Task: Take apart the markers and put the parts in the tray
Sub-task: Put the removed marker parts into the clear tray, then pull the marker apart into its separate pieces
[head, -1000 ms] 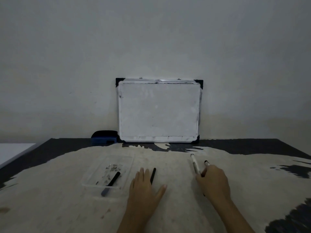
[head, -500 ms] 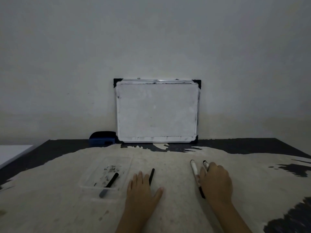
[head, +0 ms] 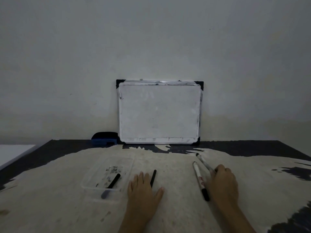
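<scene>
Right hand [head: 223, 180] curls its fingers round the near end of a white marker [head: 204, 163] that slants away across the worktop [head: 168, 216], so the step looks like picking up the next one to strip. Left hand [head: 143, 189] lies flat, fingers straight and spread, holding nothing. Just beside its fingertips lies a thin black stick [head: 153, 178], probably a loose part not yet put away. Between the two hands, close to the right one, rests a second marker [head: 200, 180] with a black cap at its near end. To the left sits the clear tray [head: 129, 167], with a dark part [head: 111, 185] slanted over its near rim. I'd guess the next move needs both hands: lift the held marker and pull its cap off. The second marker lies close enough to get nudged. Farther back a whiteboard [head: 159, 113] leans on the wall, a blue eraser [head: 104, 139] beside it.
</scene>
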